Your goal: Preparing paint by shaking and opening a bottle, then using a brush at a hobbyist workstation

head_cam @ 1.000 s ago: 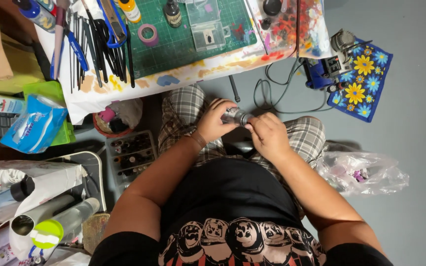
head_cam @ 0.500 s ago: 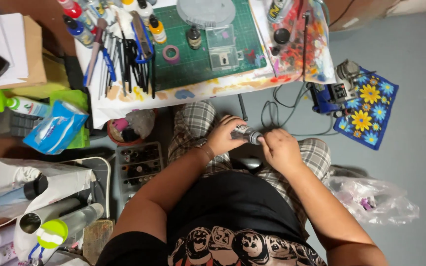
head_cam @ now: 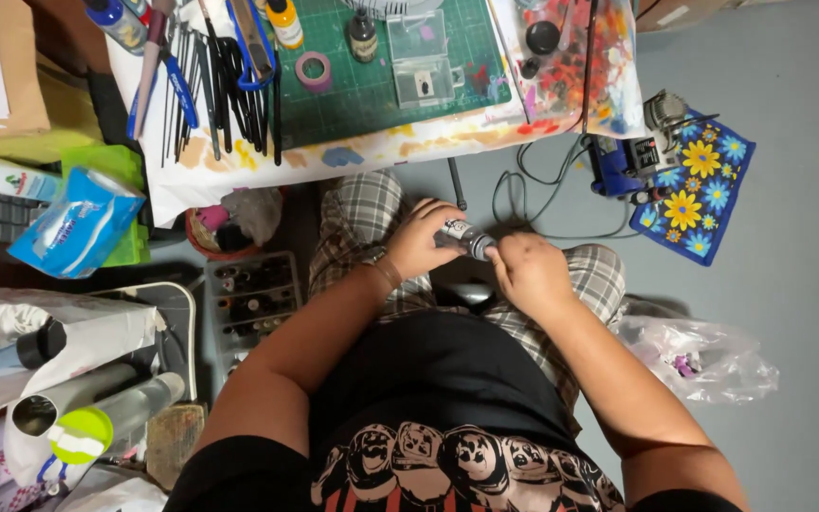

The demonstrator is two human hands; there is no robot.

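Left hand (head_cam: 421, 242) is wrapped around one end of a small dark bottle (head_cam: 464, 238), fingers curled on it from the 9 o'clock side. Right hand (head_cam: 528, 273) meets the bottle's other end from 3 o'clock, its fingertips pinched on the grey cap end; how hard it grips cannot be told. Both hands hold the bottle above the person's lap, over plaid shorts (head_cam: 364, 210), just below the counter's near edge.

Head view, farther out: at 12 o'clock from the hands lies a green cutting mat (head_cam: 372, 90) on the counter (head_cam: 239, 161), bearing a roll of pink tape (head_cam: 313, 68), a clear plastic box (head_cam: 422, 59) and a small dark-capped bottle (head_cam: 363, 36). At 11 o'clock a row of brushes and tools (head_cam: 229, 90) lies beside the mat. At 2 o'clock, on the grey floor, a blue cloth with yellow flowers (head_cam: 699, 190) carries a small blue machine (head_cam: 629, 156) with cables trailing toward the hands. At 4 o'clock lies a clear plastic bag (head_cam: 703, 358). At 9 o'clock sits a tray of small bottles (head_cam: 250, 299).
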